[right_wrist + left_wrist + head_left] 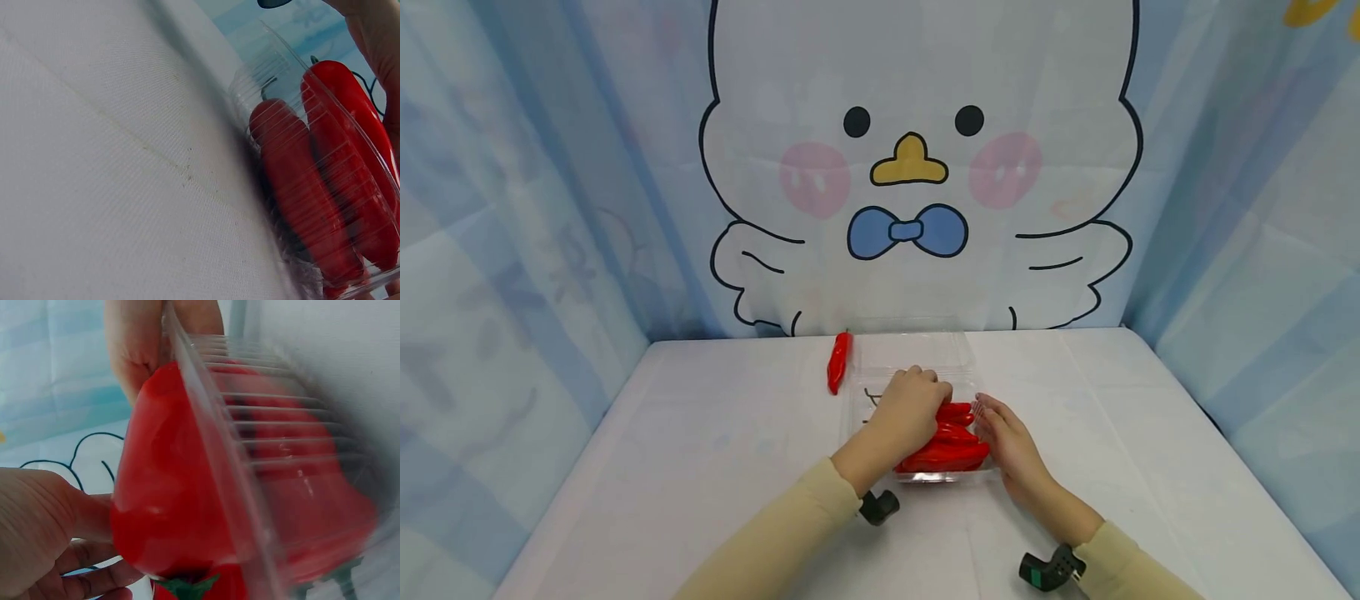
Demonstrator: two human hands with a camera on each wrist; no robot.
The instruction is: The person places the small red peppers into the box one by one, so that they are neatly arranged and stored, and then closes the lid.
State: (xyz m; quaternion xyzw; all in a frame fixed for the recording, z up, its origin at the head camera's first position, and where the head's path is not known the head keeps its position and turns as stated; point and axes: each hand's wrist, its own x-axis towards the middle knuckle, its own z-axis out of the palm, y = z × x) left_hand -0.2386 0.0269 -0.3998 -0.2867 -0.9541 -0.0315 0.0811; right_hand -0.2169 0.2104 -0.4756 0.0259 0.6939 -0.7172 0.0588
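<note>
A clear plastic clamshell box lies in front of me with its lid folded back. Several long red peppers fill it; in the right wrist view, dark stems show at their far ends. My left hand reaches over the box, its fingers curled at an upper red pepper; part of that grip is hidden behind the pepper. On the right side, my right hand pinches the box's ribbed wall, with fingers on both sides of it.
One separate red pepper lies on the white table, left of the lid. Behind the table hangs a curtain with a cartoon print. Dark wrist cameras sit near both cuffs.
</note>
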